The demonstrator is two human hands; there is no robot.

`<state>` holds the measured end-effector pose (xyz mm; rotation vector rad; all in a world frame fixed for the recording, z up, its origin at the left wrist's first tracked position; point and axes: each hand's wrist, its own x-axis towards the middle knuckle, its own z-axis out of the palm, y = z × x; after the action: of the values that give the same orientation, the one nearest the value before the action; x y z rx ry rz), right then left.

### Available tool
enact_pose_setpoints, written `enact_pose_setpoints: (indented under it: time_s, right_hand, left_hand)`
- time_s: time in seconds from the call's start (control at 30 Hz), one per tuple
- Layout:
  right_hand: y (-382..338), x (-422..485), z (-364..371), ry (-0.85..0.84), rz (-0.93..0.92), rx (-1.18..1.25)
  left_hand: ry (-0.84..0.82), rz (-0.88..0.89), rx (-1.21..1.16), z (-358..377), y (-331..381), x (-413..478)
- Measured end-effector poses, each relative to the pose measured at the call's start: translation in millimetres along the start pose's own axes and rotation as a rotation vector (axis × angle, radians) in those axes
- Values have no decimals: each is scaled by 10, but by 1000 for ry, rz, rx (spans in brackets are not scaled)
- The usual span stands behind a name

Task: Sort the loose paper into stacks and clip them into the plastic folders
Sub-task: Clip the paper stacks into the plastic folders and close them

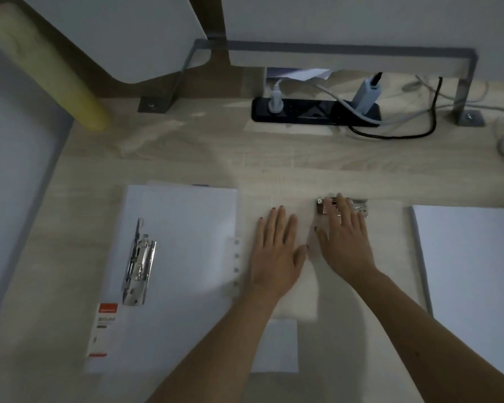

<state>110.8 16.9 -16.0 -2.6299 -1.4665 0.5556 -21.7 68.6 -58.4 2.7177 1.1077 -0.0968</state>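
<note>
Wooden desk (186, 146) holds a folder (186, 242) lying near-to-far, clip (138, 266) running likewise.

The worktop (186, 152) is pale wood with a soft, streaky grain. The left paper stack (181, 228) is white, crossed by a shiny silver long clip (138, 263). Beside it is a white label (104, 330) banded orange-red at top and bottom. The right paper stack (472, 271) is white too. The folder (297, 286) is frosted and see-through, with a silver small clip (358, 207). The left hand (277, 251) and right hand (344, 242) have dark-painted nails. At the back are a black power strip (314, 110), a black cable (390, 136), a pale blue adapter (364, 94), a grey bracket (332, 50) and a yellow padded tube (47, 68).
</note>
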Motion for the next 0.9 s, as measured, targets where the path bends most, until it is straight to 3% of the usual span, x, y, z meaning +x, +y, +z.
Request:
enact_pose_setpoints:
  time_s: [0.4,0.57,0.73,0.9]
  right_hand:
    - [193,183,192,82,-119,-108]
    - [240,154,184,76,-139,-42]
    - [188,190,10,328,-40,233]
    - [367,313,-239,415,264,636]
  left_hand:
    - [43,-16,-36,61,23,54]
    - [39,-18,-44,39,28,62]
    - [44,-23,-40,54,31,60]
    - [56,-27,-22,61,25,62]
